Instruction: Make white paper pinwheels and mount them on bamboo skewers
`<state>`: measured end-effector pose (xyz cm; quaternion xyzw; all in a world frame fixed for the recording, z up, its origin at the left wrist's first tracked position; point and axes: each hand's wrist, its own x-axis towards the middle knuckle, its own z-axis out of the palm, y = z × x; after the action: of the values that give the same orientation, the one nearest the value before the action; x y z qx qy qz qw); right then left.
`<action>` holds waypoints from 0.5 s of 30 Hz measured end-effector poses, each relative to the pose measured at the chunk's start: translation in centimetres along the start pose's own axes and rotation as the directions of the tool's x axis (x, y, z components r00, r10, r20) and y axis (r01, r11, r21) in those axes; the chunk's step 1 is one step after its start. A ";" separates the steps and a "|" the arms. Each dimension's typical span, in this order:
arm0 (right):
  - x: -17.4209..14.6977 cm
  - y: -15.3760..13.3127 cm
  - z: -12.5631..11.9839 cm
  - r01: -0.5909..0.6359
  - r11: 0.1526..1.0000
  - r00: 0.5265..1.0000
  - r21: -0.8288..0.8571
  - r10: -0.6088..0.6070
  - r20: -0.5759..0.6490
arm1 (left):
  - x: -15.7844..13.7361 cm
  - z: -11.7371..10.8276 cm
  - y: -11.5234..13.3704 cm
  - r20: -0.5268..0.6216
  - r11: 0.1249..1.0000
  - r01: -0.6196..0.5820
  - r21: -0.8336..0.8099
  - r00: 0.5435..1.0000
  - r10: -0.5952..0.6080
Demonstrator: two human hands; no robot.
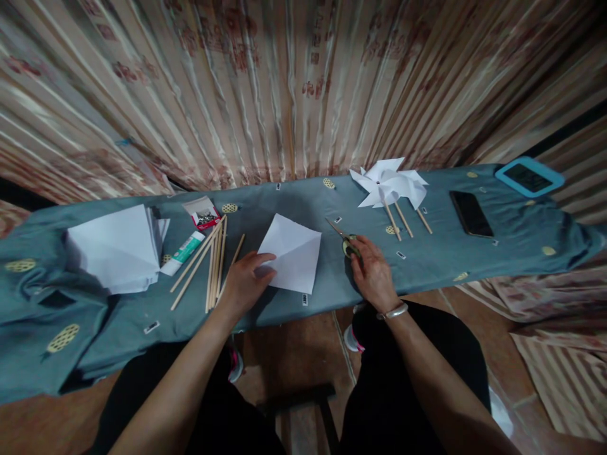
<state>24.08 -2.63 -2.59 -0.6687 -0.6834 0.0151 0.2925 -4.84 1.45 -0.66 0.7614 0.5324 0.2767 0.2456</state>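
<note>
On a table draped in a grey-green pineapple-print cloth, a square sheet of white paper is lying in front of the person, creases showing across it; the left hand is touching the sheet at its left corner, the thumb and forefinger standing apart there, though I cannot tell whether they are pinching the paper; the right hand, wearing a silver bracelet at the wrist, is holding a pair of scissors, its fingers clamping around the handles while the blades are pointing away toward the curtain; to the left of the sheet, wooden sticks are lying in a loose bunch, with a green-and-white tube, an open red-and-white box of small metal pieces and a stack of white paper resting nearby; to the right, white paper pinwheels on sticks are lying together, and farther along a smartphone and a blue-framed tablet are resting.
</note>
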 end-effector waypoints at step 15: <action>5.0 -1.4 -2.6 0.069 0.877 0.889 -0.475 0.162 0.428 | 2.2 0.9 -1.1 -0.111 0.997 -0.046 -0.055 0.993 0.040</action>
<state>24.27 0.84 2.05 -0.7141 -0.6981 0.0096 -0.0503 -4.36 3.86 -1.73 0.7489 0.5203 0.3388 0.2317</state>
